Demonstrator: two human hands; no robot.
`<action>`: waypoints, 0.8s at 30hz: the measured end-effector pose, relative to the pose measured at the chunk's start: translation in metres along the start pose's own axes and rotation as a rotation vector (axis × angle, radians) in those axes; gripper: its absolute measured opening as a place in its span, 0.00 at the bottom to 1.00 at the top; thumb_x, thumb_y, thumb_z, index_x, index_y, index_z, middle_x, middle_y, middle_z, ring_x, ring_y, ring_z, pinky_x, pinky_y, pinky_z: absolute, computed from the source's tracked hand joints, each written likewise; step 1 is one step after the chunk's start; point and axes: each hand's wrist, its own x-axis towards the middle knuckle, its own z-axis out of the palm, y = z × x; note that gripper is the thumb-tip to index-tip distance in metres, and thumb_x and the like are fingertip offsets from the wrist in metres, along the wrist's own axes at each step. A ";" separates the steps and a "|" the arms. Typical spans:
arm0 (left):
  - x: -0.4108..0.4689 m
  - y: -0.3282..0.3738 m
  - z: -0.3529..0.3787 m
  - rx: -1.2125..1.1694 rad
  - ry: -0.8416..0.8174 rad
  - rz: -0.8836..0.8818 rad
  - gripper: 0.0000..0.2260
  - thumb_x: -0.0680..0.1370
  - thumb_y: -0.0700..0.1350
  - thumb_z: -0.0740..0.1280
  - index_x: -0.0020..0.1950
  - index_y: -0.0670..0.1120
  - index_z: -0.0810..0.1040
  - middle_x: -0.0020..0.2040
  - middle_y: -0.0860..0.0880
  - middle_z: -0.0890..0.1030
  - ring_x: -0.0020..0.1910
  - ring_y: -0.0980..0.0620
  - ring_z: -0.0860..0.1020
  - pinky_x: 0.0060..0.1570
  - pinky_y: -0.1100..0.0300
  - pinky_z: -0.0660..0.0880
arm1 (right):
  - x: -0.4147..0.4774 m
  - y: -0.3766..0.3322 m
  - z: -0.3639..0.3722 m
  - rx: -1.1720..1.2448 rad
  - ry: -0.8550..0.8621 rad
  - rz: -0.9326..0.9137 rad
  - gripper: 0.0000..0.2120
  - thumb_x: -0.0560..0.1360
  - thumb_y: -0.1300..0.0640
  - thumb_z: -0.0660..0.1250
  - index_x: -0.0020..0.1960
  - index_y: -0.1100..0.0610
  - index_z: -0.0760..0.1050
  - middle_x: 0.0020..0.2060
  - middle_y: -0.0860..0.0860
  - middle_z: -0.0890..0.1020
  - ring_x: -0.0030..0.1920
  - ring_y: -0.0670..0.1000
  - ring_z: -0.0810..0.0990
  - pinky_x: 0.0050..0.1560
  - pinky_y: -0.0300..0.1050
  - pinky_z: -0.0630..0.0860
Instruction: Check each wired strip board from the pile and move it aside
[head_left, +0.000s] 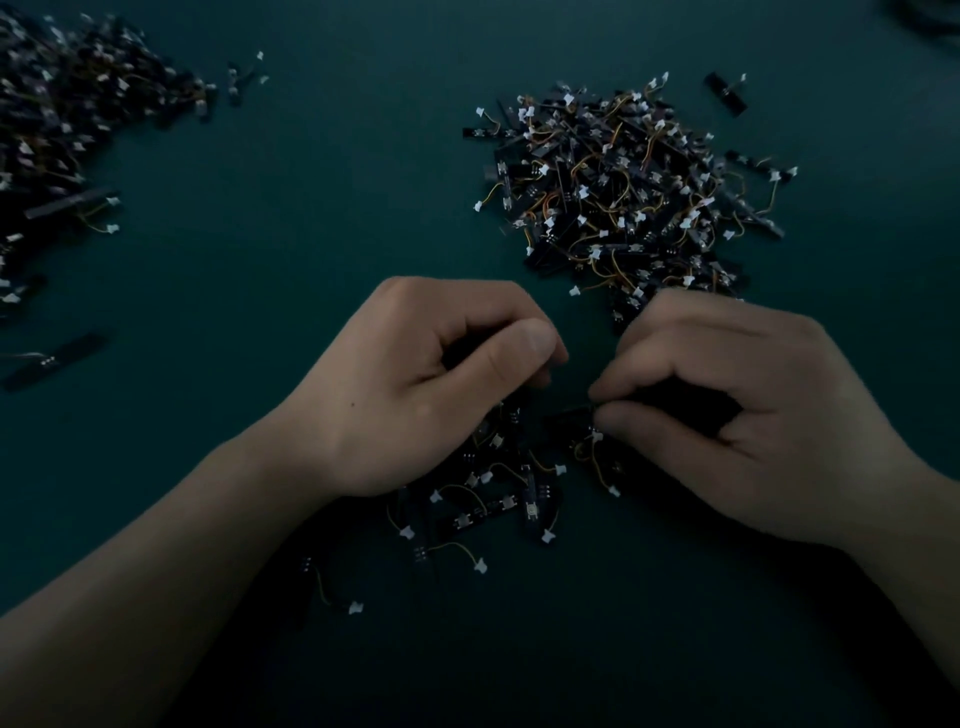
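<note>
Near the front edge of the counter (260, 218), both hands worked over a small scatter of wired strip boards (493, 499). The left hand (415, 389) was curled with its grip clenched, apparently on a board hidden beneath the fingers, though the dim light left that uncertain. The right hand (753, 415) pinched one board (571, 421) between thumb and forefinger. Toward the far right sat the unchecked pile (623, 192), still large; along the far left edge spread a wide heap (62, 119), probably the checked ones. Much remained to do. Each board was a thin, flat black strip trailing fine yellowish wire to a small white plug, on a matte dark-green surface.
</note>
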 end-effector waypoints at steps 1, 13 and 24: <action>0.000 0.000 0.000 -0.015 -0.019 0.007 0.17 0.84 0.55 0.60 0.49 0.49 0.85 0.40 0.48 0.85 0.40 0.43 0.83 0.39 0.46 0.77 | 0.001 -0.002 0.001 0.006 0.061 0.000 0.02 0.77 0.59 0.75 0.48 0.57 0.85 0.42 0.50 0.80 0.42 0.48 0.80 0.44 0.41 0.75; -0.001 0.001 0.000 -0.085 0.012 0.103 0.08 0.81 0.47 0.69 0.43 0.47 0.80 0.34 0.50 0.78 0.30 0.53 0.74 0.32 0.65 0.70 | 0.004 -0.017 0.008 0.144 0.229 0.300 0.08 0.79 0.46 0.66 0.54 0.49 0.75 0.42 0.45 0.84 0.36 0.48 0.82 0.33 0.35 0.74; -0.001 0.002 0.002 0.036 0.019 0.047 0.08 0.79 0.42 0.71 0.40 0.47 0.77 0.32 0.51 0.77 0.28 0.56 0.73 0.30 0.69 0.68 | 0.005 -0.021 0.012 0.062 0.157 0.267 0.14 0.80 0.55 0.69 0.35 0.54 0.77 0.26 0.48 0.77 0.25 0.47 0.76 0.25 0.30 0.65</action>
